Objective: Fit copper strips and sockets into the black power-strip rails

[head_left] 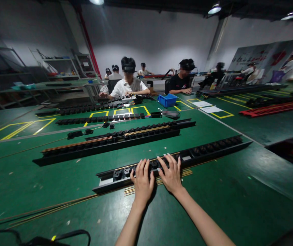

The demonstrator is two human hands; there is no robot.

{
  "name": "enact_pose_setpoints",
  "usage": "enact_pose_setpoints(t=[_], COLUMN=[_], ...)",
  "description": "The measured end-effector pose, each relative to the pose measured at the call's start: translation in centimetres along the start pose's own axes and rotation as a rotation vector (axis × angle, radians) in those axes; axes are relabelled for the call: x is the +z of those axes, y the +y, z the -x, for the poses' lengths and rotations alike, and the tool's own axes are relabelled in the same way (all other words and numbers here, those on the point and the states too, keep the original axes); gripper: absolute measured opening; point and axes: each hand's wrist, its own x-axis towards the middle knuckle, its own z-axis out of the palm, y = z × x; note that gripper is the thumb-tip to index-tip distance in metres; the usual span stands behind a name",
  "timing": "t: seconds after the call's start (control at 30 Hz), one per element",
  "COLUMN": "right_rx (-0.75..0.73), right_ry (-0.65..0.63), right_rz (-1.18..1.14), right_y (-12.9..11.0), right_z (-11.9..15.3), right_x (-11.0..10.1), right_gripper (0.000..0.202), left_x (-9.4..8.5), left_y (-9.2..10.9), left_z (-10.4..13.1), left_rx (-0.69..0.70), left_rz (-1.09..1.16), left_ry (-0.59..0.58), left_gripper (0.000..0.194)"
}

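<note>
A long black channel [110,186] lies slantwise on the green table, with a row of small black blocks [204,149] inside it. My left hand [142,181] rests across its left half, fingers spread over the blocks and far wall. Beside it, my right hand [171,174] lies on the channel with fingers apart, some tips near a thin brass rod along the far wall. Parts of the blocks are hidden under both hands. Short brass rods [129,191] lie along the near side of the channel, partly beneath my hands and wrists.
Behind is another black channel [107,147] with rods laid on it. Farther back are black block strips [97,119], a blue bin [167,100] and two co-workers. Long thin rods [67,205] stretch left; black cables [72,234] sit at lower left. Red rails [276,106] lie right.
</note>
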Motion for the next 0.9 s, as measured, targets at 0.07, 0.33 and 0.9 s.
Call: enact_pose_setpoints(t=[0.07, 0.33, 0.9], right_rx=[-0.020, -0.036, -0.023], right_ry=[-0.018, -0.036, -0.072], right_rz=[-0.010, -0.028, -0.078], right_y=[-0.4, -1.6, -2.2], right_z=[0.0, -0.1, 0.2], right_x=[0.0, -0.3, 0.2], right_gripper=[0.040, 0.042, 0.041], left_x=[-0.1, -0.2, -0.3], left_y=[0.1, 0.0, 0.5], left_z=[0.0, 0.0, 0.3], left_rx=[0.000, 0.000, -0.064], left_rz=[0.003, 0.004, -0.130], left_ry=[0.002, -0.005, 0.026], left_gripper=[0.045, 0.044, 0.044])
